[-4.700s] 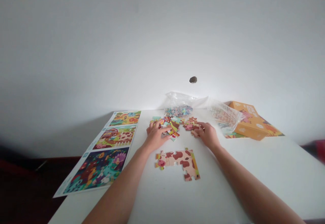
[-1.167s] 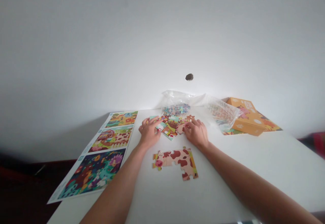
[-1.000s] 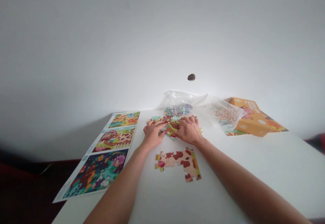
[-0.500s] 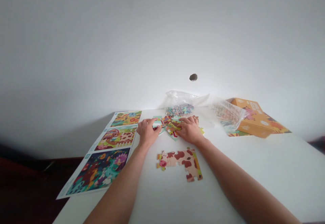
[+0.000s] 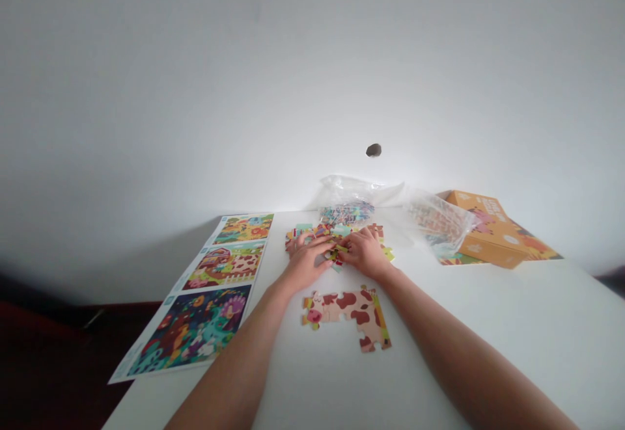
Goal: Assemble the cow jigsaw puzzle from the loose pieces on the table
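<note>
My left hand (image 5: 306,264) rests over a pile of loose jigsaw pieces (image 5: 342,229), its fingers stretched to the right and the thumb apart. From the other side my right hand (image 5: 364,252) reaches in with bent, parted fingers, the tips on the pieces. Both sets of fingertips nearly meet over the middle of the pile, and the hands cover part of it. Nearer to me, between my forearms, lies a joined section of puzzle (image 5: 344,309) that shows a brown-spotted cow with a pink muzzle. Neither hand touches that section.
To the left lies a sheet with three printed pictures (image 5: 202,326), reaching over the table's left edge. Behind the pile is a clear plastic bag (image 5: 346,211) of pieces. An orange box (image 5: 493,228) and another clear bag (image 5: 437,218) are at the right. A white wall (image 5: 312,92) stands behind.
My left hand has shifted right and slightly nearer, uncovering pieces at the pile's left side. The right hand's fingers have drawn in a little. The cow section stays in place.
</note>
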Demonstrator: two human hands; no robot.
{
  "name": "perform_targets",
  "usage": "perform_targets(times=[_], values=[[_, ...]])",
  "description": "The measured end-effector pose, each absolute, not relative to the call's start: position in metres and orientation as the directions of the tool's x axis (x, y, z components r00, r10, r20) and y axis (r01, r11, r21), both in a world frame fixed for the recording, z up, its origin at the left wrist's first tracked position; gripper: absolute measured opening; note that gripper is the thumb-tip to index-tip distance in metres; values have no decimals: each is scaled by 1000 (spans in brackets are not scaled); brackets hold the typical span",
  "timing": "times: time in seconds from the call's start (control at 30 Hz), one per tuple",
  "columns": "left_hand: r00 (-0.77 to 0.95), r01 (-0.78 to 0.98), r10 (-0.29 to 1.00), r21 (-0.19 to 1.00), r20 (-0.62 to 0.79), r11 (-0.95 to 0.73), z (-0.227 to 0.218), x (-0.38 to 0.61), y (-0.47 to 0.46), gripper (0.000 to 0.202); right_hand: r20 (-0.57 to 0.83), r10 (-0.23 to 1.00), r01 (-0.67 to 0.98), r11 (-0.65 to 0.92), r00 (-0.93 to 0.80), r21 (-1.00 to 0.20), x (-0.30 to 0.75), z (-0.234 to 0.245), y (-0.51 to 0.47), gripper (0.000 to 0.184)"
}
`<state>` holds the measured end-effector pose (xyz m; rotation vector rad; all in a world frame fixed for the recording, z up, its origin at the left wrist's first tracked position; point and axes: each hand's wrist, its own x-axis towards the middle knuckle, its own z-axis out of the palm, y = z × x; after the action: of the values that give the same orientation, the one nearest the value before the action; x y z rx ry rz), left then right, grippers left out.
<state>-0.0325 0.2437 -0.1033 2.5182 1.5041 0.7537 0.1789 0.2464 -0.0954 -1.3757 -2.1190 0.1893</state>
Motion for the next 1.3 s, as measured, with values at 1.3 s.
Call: perform_targets(times=[1.3], values=[[162, 824, 816, 379, 554, -421, -92, -44, 248, 20, 426, 885, 859, 357, -186, -368, 181, -104, 251, 13]])
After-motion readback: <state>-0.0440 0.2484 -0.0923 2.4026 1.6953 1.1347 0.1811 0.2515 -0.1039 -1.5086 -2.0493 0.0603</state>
